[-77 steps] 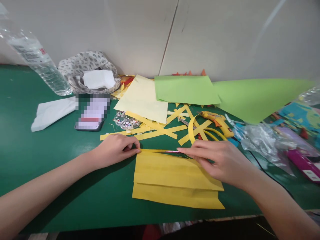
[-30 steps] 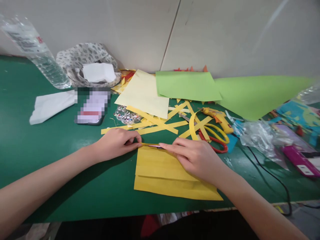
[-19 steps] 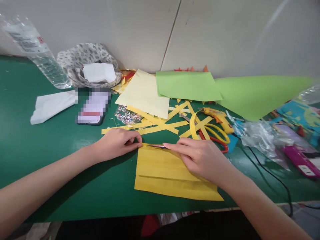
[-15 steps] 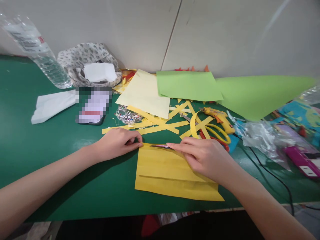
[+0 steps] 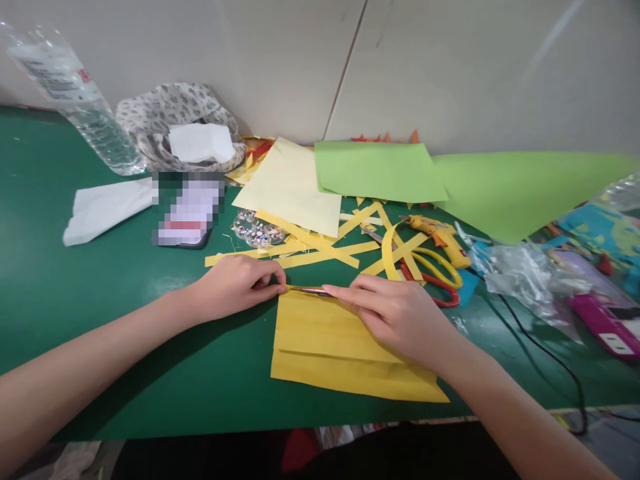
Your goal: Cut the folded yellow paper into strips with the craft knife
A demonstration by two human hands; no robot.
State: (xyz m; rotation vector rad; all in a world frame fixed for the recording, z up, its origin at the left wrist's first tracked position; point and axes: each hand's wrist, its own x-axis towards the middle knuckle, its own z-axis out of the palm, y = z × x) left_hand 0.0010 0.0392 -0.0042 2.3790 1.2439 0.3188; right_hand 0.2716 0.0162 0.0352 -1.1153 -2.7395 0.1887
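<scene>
As the right hand point(image 5: 400, 320), pinching a slim tool point(image 5: 314, 291), edges nearer the left hand point(image 5: 240, 287), which pinches the yellow paper point(image 5: 340, 333) on the green table point(image 5: 175, 380), work seems centred by that held corner.

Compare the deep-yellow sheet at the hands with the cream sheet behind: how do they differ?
The deep-yellow sheet has a stronger colour; the cream sheet is paler.
The deep-yellow sheet shows a fold or overlapping layer; the cream sheet shows none.
The left hand pinches the deep-yellow sheet's corner; neither hand touches the cream sheet.
Both lie on the green table.
</scene>
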